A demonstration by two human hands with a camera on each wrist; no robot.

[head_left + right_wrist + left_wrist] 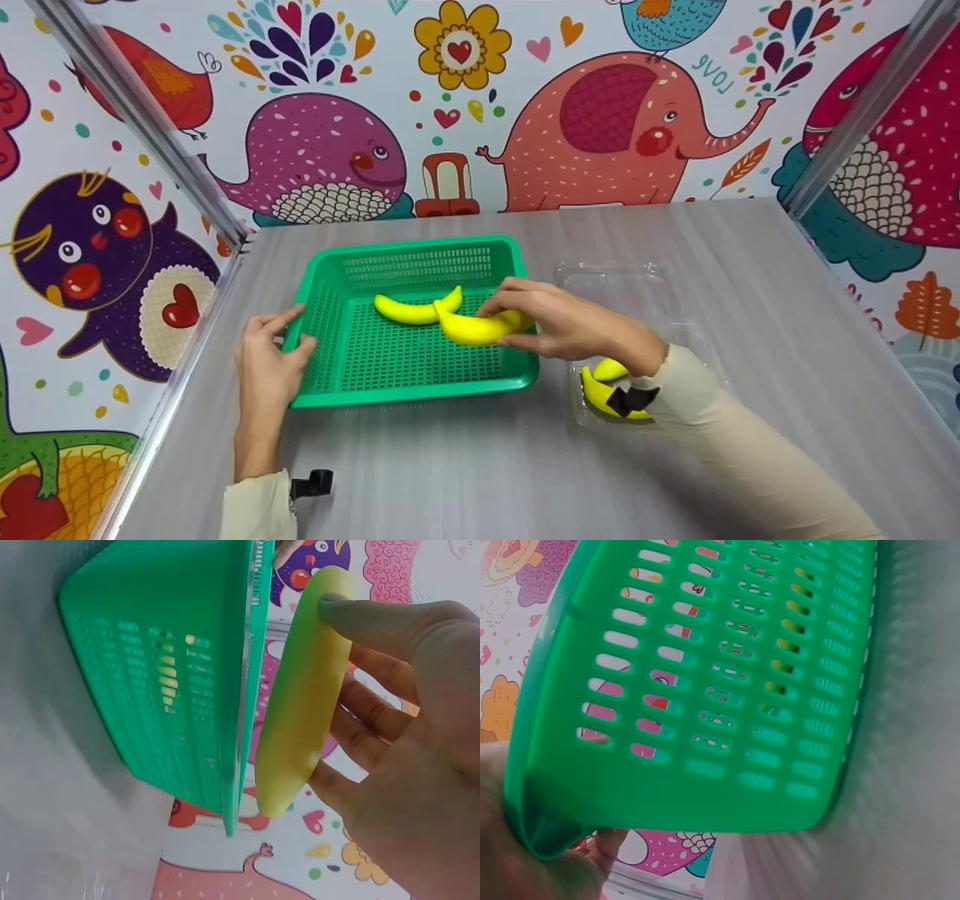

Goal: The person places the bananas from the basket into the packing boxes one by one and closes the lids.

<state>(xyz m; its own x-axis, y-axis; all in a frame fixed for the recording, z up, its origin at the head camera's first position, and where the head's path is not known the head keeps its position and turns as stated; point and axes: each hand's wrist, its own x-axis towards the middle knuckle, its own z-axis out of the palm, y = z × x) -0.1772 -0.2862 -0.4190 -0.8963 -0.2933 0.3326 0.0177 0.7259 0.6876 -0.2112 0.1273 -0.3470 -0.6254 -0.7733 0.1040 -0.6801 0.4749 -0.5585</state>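
Colourful wall panels [469,176] with cartoon animals surround the grey tabletop [420,480], and on this tabletop stands a green basket [420,386], from which I will count all places. Above the right part of the basket, the right hand [559,319] holds a yellow banana [472,334], pinched between the thumb and the fingers. At the left side of the basket, the left hand [270,360] grips the rim, its thumb near the front corner.

What matters most, I judge, is how the held banana lies to the basket. From the right hand it points to the left, its long axis running roughly across the basket, along its longer side. In the right wrist view it is higher than the rim; how big the gap is, I cannot tell. The right hand is the nearer one to it, while the left hand is well apart.

Inside the basket, towards the middle, another banana [409,312] rests on the bottom. To the right of the basket is a clear plastic tray [576,405] with two more bananas [598,391], partly hidden by the right forearm.

Brands or labels I cannot find; only "love" is readable on the panel behind the basket, written backwards.
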